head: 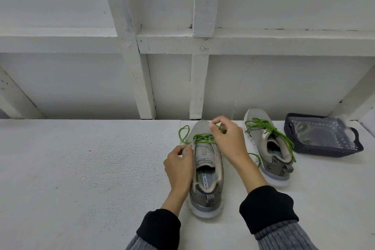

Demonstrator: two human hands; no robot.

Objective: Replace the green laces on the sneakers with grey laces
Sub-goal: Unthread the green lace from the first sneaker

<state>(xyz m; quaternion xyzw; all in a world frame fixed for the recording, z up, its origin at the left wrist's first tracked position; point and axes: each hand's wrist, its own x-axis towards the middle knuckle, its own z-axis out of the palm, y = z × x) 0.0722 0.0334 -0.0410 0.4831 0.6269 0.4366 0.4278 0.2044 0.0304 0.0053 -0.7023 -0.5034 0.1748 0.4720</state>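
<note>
Two grey sneakers stand on the white table, toes pointing away from me. The near sneaker (207, 170) carries a green lace (203, 137) across its lower eyelets, with a loose loop hanging off its left side. My left hand (179, 165) pinches the shoe's left eyelet edge. My right hand (229, 138) pinches the green lace above the toe area. The second sneaker (269, 148) sits to the right, its green lace (269, 128) loosened and trailing down its side.
A dark plastic basket (322, 135) holding a clear plastic bag stands at the right, beyond the second sneaker. A white wooden frame wall rises right behind the shoes. The white tabletop (81, 168) stretches wide to the left.
</note>
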